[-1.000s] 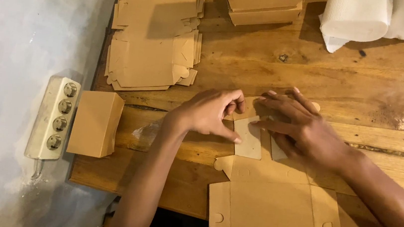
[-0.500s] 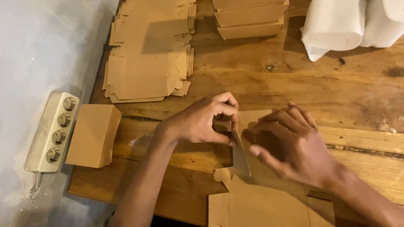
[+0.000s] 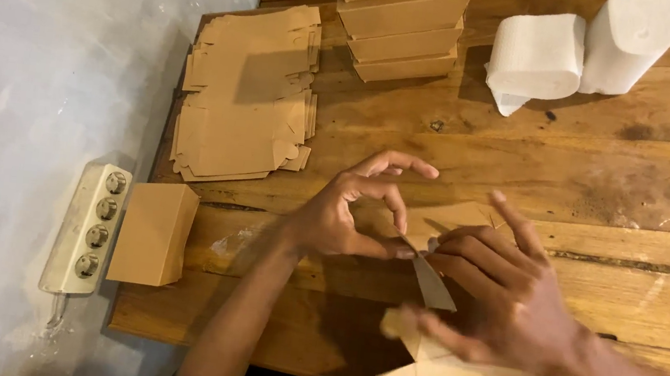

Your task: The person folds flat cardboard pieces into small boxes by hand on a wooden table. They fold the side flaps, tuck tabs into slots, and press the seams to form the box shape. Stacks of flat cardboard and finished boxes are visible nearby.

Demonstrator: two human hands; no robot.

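Both hands are working one flat cardboard box blank (image 3: pixel 448 374) at the near edge of the wooden table (image 3: pixel 569 171). The left hand (image 3: pixel 349 214) is pinching a narrow flap of the blank (image 3: pixel 429 279) between thumb and a curled finger – index finger stretching out loose above, other fingers half open. The right hand (image 3: pixel 505 301) is coming in from the lower right, thumb under and fingers over the same flap, closing on it right beside the left fingertips; it is motion-blurred, so the exact grip is hard to read. The rest of the blank is lying flat below the hands, running off the bottom of the frame, partly hidden by the right wrist.

Around them:
- a stack of unfolded cardboard blanks (image 3: pixel 250 92) is sitting at the table's left side, well apart from the hands
- one folded small cardboard box (image 3: pixel 154 233) is resting near the left corner, just beside a white power strip (image 3: pixel 87 228) that is lying off the table edge on the grey floor (image 3: pixel 52 42)
- a pile of assembled boxes (image 3: pixel 406 21) is standing at the far edge
- two white paper rolls (image 3: pixel 582 48) are lying to the right of that pile – touching each other.
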